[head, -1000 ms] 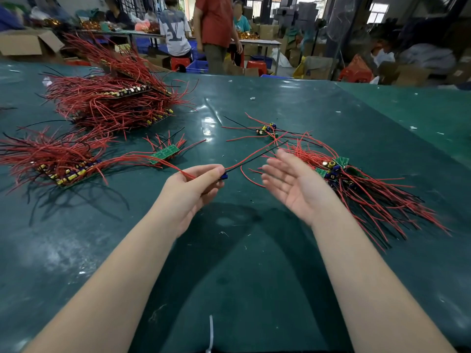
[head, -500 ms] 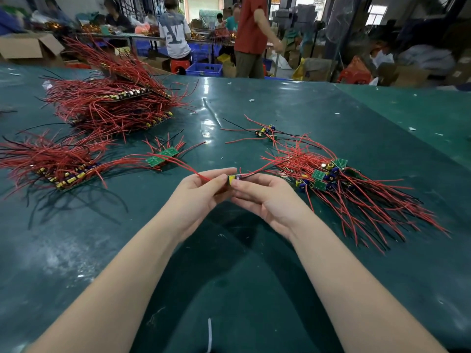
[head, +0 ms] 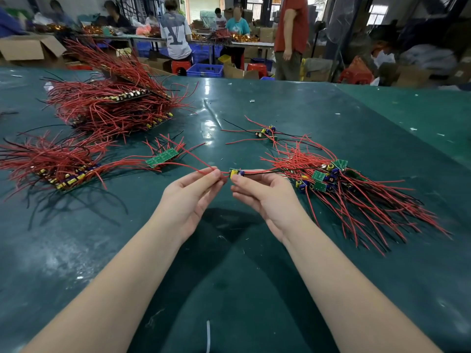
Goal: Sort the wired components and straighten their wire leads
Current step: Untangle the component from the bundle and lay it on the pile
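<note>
A small wired component [head: 235,173] with a yellow part and a blue capacitor hangs above the green table between my hands. My right hand [head: 265,197] pinches it at its body. My left hand [head: 190,193] pinches its red leads [head: 196,169], which run off to the left. An unsorted heap of components [head: 331,182] with tangled red and black wires lies just right of my right hand. A few loose ones [head: 265,131] lie farther back. Sorted rows lie at the left [head: 63,171], and a green board [head: 163,157] sits near them.
A big stack of red-wired boards [head: 114,105] fills the far left of the green table [head: 229,276]. A white scrap [head: 208,335] lies at the near edge. Behind the table stand people, cardboard boxes [head: 30,48], a blue crate [head: 205,70] and red stools.
My right hand, open beside the heap a second ago, has come in and taken the component's body. My left hand has slid a little left along the red leads.
</note>
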The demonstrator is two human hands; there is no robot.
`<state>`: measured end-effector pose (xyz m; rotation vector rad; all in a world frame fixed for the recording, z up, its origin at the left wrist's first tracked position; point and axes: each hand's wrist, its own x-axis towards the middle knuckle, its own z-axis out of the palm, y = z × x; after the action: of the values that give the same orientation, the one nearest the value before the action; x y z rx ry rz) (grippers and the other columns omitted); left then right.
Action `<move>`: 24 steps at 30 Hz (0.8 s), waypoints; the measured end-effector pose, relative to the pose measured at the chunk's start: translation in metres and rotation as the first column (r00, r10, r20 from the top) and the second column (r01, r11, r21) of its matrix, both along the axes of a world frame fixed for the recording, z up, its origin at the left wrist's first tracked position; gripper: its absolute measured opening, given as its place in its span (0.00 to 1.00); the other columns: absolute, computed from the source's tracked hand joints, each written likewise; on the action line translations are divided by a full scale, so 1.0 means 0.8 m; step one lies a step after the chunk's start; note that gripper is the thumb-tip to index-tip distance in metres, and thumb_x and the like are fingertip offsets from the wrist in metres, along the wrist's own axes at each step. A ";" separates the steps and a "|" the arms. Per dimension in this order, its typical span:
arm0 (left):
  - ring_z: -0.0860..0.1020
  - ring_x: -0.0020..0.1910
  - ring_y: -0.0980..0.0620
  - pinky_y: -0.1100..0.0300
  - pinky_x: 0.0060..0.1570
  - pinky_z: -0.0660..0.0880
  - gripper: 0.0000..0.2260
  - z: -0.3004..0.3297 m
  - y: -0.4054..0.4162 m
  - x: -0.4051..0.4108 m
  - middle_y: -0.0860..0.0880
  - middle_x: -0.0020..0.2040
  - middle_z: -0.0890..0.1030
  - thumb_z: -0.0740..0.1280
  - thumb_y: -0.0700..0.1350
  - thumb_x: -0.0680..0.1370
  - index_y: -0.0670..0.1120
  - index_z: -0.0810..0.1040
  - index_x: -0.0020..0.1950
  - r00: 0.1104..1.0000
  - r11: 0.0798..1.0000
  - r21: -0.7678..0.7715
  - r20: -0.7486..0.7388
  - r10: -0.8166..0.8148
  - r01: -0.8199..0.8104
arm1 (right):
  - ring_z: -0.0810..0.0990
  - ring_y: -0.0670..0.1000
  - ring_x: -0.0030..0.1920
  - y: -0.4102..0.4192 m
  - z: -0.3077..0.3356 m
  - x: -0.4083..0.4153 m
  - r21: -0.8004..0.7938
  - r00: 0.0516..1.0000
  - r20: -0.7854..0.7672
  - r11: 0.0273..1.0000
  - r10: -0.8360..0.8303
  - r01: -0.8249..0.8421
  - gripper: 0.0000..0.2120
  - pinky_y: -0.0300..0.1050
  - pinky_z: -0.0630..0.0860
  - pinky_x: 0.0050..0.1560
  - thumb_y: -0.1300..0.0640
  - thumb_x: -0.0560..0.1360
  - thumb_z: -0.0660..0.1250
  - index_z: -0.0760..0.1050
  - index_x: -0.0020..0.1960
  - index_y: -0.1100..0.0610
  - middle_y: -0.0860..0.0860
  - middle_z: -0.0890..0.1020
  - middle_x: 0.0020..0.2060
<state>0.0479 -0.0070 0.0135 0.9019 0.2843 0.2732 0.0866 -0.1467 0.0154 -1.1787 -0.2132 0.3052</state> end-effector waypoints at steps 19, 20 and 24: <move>0.83 0.39 0.51 0.63 0.49 0.80 0.06 0.005 -0.005 0.006 0.40 0.42 0.83 0.64 0.31 0.77 0.35 0.81 0.47 0.999 0.988 0.153 -0.032 0.034 -0.028 | 0.83 0.49 0.35 0.005 -0.013 0.000 -0.124 0.951 0.259 0.970 -0.170 0.208 0.09 0.38 0.79 0.37 0.68 0.68 0.75 0.80 0.39 0.55 0.52 0.85 0.34; 0.83 0.38 0.52 0.64 0.47 0.80 0.06 0.009 -0.003 0.008 0.41 0.41 0.83 0.64 0.30 0.77 0.35 0.81 0.46 0.999 0.989 0.145 -0.053 0.012 -0.004 | 0.83 0.49 0.34 0.005 -0.014 0.000 -0.138 0.950 0.263 0.968 -0.168 0.209 0.09 0.38 0.79 0.36 0.68 0.68 0.75 0.80 0.38 0.55 0.52 0.85 0.34; 0.83 0.38 0.54 0.67 0.40 0.79 0.03 0.023 0.003 0.020 0.42 0.40 0.84 0.67 0.31 0.76 0.34 0.80 0.46 0.986 0.985 0.133 -0.137 -0.094 0.112 | 0.83 0.49 0.34 0.003 -0.015 0.004 -0.153 0.945 0.252 0.955 -0.210 0.253 0.10 0.38 0.78 0.36 0.68 0.67 0.76 0.81 0.37 0.54 0.52 0.85 0.34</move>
<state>0.0642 -0.0045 0.0318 1.0730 0.3408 0.1393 0.0898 -0.1440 0.0034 -1.4098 -0.2512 -0.0245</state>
